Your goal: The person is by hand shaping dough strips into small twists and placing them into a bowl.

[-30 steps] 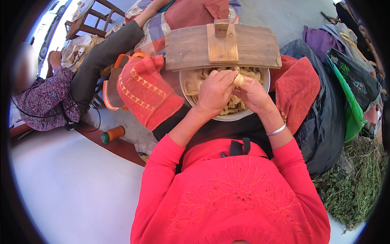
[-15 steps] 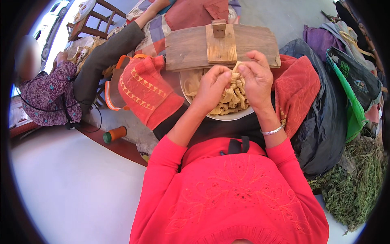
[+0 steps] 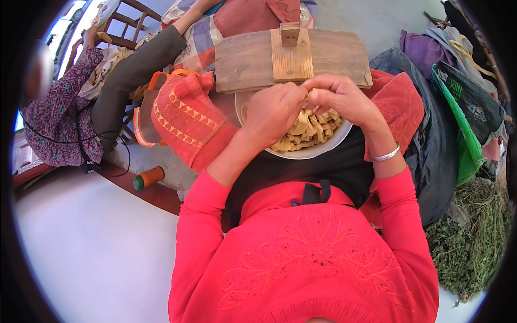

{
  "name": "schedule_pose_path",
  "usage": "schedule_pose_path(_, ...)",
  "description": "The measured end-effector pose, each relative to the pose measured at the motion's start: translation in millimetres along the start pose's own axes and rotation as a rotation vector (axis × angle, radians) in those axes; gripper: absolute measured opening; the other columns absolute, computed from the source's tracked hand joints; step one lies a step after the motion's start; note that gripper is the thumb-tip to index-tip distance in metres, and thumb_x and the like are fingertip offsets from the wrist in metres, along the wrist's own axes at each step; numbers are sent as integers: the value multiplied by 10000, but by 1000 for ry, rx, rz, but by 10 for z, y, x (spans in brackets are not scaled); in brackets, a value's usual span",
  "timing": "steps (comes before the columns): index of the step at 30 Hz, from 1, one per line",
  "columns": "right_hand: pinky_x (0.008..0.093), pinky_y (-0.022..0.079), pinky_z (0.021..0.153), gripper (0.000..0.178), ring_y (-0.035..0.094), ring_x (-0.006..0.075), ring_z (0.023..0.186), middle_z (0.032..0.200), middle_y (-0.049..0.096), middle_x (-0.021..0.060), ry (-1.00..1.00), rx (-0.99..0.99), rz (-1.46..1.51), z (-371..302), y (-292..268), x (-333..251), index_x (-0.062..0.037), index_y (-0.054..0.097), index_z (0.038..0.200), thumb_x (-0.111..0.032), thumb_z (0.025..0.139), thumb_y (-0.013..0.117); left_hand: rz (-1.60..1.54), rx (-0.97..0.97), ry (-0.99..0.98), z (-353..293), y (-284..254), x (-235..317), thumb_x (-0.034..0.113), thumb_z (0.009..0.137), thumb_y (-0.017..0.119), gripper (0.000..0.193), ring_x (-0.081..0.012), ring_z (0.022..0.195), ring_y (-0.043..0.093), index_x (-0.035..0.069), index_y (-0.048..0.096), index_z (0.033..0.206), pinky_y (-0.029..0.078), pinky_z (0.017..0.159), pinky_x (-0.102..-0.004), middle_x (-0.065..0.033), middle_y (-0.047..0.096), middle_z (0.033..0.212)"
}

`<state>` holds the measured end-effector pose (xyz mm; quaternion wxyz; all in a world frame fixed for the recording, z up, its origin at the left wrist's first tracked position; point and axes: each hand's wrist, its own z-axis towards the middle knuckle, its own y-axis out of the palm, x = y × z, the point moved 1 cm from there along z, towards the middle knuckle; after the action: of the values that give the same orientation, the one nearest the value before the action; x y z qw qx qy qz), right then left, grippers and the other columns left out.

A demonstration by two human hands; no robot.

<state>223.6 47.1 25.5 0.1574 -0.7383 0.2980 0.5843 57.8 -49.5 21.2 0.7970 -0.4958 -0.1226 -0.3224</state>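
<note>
A white bowl (image 3: 340, 141) rests at my lap, holding a heap of tan, folded, ribbon-like strips (image 3: 308, 132) whose kind I cannot make out. Above its far side, my left hand (image 3: 272, 116) and my right hand (image 3: 344, 102) meet at the fingertips. Both are closed in a pinch around a tan strip, mostly hidden by the fingers. The back of my left hand covers part of the bowl. Just beyond my hands lies a wooden board (image 3: 239, 62) with a lighter plank and a small block fixed across it.
Red cloths (image 3: 186, 116) flank the bowl. Left stand an orange-and-green spool (image 3: 148, 178) and another person in a patterned top (image 3: 59, 126). Rightward are a black plastic bag (image 3: 428, 177), a green-edged bag (image 3: 467, 145) and dried plants (image 3: 474, 237). A wooden chair (image 3: 126, 27) stands far left.
My hands have come closer together, the left turning its back upward and the right wrist swinging outward. The strip between them is now mostly hidden. The other person's hand has risen toward the chair.
</note>
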Motion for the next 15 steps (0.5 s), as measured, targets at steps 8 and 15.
schedule_pose_path(8,203,477,575,111,580,73,631,747,617,10,23,-13,-16,91,-263,41,2,647,955,-50,857,632,-831,-248,-615,44,-18,-236,58,899,597,37,-26,691,453,31,574,890,396,592,-197,50,529,762)
schedule_pose_path(15,215,416,552,117,502,47,624,730,577,-22,-162,241,-225,364,-139,9,-4,619,958,-98,892,597,-703,-156,-593,252,-15,-748,77,909,560,80,-55,712,494,9,596,932,412,644,-210,26,561,781)
